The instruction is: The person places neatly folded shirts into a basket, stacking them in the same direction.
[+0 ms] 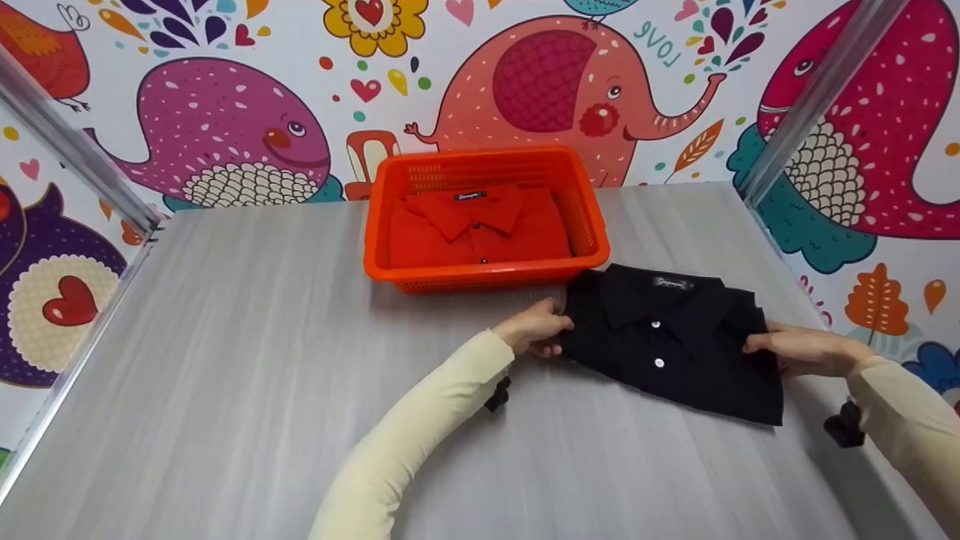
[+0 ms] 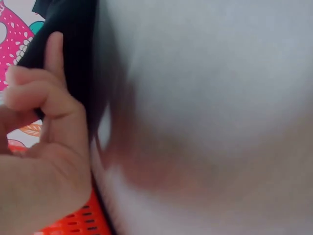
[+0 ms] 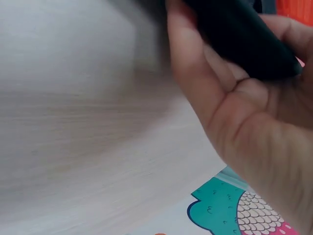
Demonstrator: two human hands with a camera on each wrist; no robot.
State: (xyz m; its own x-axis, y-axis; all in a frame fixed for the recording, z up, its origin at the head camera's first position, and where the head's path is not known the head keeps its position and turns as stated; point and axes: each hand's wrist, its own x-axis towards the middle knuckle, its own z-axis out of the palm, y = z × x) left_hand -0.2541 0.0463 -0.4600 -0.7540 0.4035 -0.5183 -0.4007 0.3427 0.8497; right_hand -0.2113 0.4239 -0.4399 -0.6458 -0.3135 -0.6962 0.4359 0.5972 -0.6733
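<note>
A folded black shirt [image 1: 675, 345] with white buttons and a collar label is held between both hands over the right part of the table. My left hand [image 1: 534, 328] grips its left edge; in the left wrist view, fingers [image 2: 55, 56] lie against the dark cloth [image 2: 78, 49]. At the opposite edge, my right hand [image 1: 810, 350] grips with the thumb on top, and the right wrist view shows fingers [image 3: 188, 54] under the black fabric [image 3: 244, 39]. The shirt's far left corner overlaps the front of an orange basket [image 1: 487, 274], where a folded red shirt [image 1: 480, 232] lies collar up.
The basket stands at the back of the grey table [image 1: 247, 360], against a wall printed with cartoon animals [image 1: 540, 90]. Metal posts [image 1: 817, 105] rise at the back corners. A dark wrist camera [image 1: 845, 425] hangs below the right sleeve [image 1: 907, 435].
</note>
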